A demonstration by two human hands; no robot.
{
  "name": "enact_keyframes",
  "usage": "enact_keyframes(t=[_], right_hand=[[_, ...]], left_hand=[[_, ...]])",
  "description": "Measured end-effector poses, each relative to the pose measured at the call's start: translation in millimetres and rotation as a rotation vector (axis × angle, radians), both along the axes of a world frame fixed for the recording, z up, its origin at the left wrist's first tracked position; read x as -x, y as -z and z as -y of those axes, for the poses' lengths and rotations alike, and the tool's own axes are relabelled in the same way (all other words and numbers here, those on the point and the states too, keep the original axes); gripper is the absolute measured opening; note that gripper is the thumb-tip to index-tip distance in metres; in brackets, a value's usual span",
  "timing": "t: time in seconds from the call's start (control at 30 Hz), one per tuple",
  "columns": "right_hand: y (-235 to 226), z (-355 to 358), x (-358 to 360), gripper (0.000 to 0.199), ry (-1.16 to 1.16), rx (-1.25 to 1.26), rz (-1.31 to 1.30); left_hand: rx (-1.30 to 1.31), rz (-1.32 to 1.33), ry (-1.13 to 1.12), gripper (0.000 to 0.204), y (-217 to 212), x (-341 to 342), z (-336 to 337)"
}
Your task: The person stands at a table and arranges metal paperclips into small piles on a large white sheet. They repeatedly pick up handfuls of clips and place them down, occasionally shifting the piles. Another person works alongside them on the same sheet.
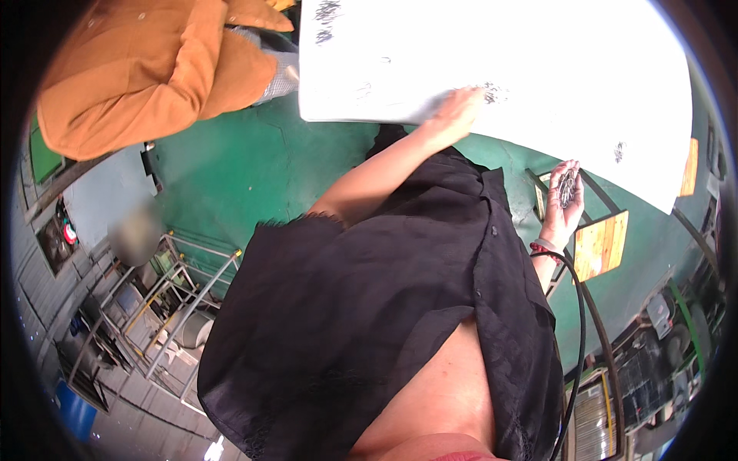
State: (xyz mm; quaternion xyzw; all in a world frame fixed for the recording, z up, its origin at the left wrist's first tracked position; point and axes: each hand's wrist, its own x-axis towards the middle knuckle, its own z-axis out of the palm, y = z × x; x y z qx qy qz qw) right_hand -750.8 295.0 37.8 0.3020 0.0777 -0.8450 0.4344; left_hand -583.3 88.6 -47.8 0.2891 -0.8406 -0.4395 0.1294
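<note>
A long white tabletop [538, 46] stretches across the top of the head view. My left hand [457, 115] is over its near edge, fingertips at a small pile of thin dark pieces [496, 94]. Motion blurs those fingers, so I cannot make out a grip. Palm up, my right hand [560, 219] is just off the table's near edge, its fingers curled around a bunch of thin metal pieces [567, 188]. Their exact kind is too small to tell. Another small dark pile [619, 151] lies on the tabletop to the right.
A person in an orange jacket [146, 77] is at the table's left end. More dark pieces [327, 19] lie at the far left of the tabletop. Near my right arm are a wooden stool [601, 246] and a black cable [582, 330]. A metal rack [165, 307] stands lower left on green floor.
</note>
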Motion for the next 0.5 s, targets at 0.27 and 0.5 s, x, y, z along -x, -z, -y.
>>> enact_keyframes(t=[0.27,0.5], right_hand=[[-5,-6,24,0.031,0.044,-0.031,0.023],[37,-48,45,0.030,-0.025,-0.325,-0.225]], left_hand=[[0.351,0.173,0.002,0.023,21,-32,33],[-0.065,0.433,0.099,0.034,-28,-17,37]])
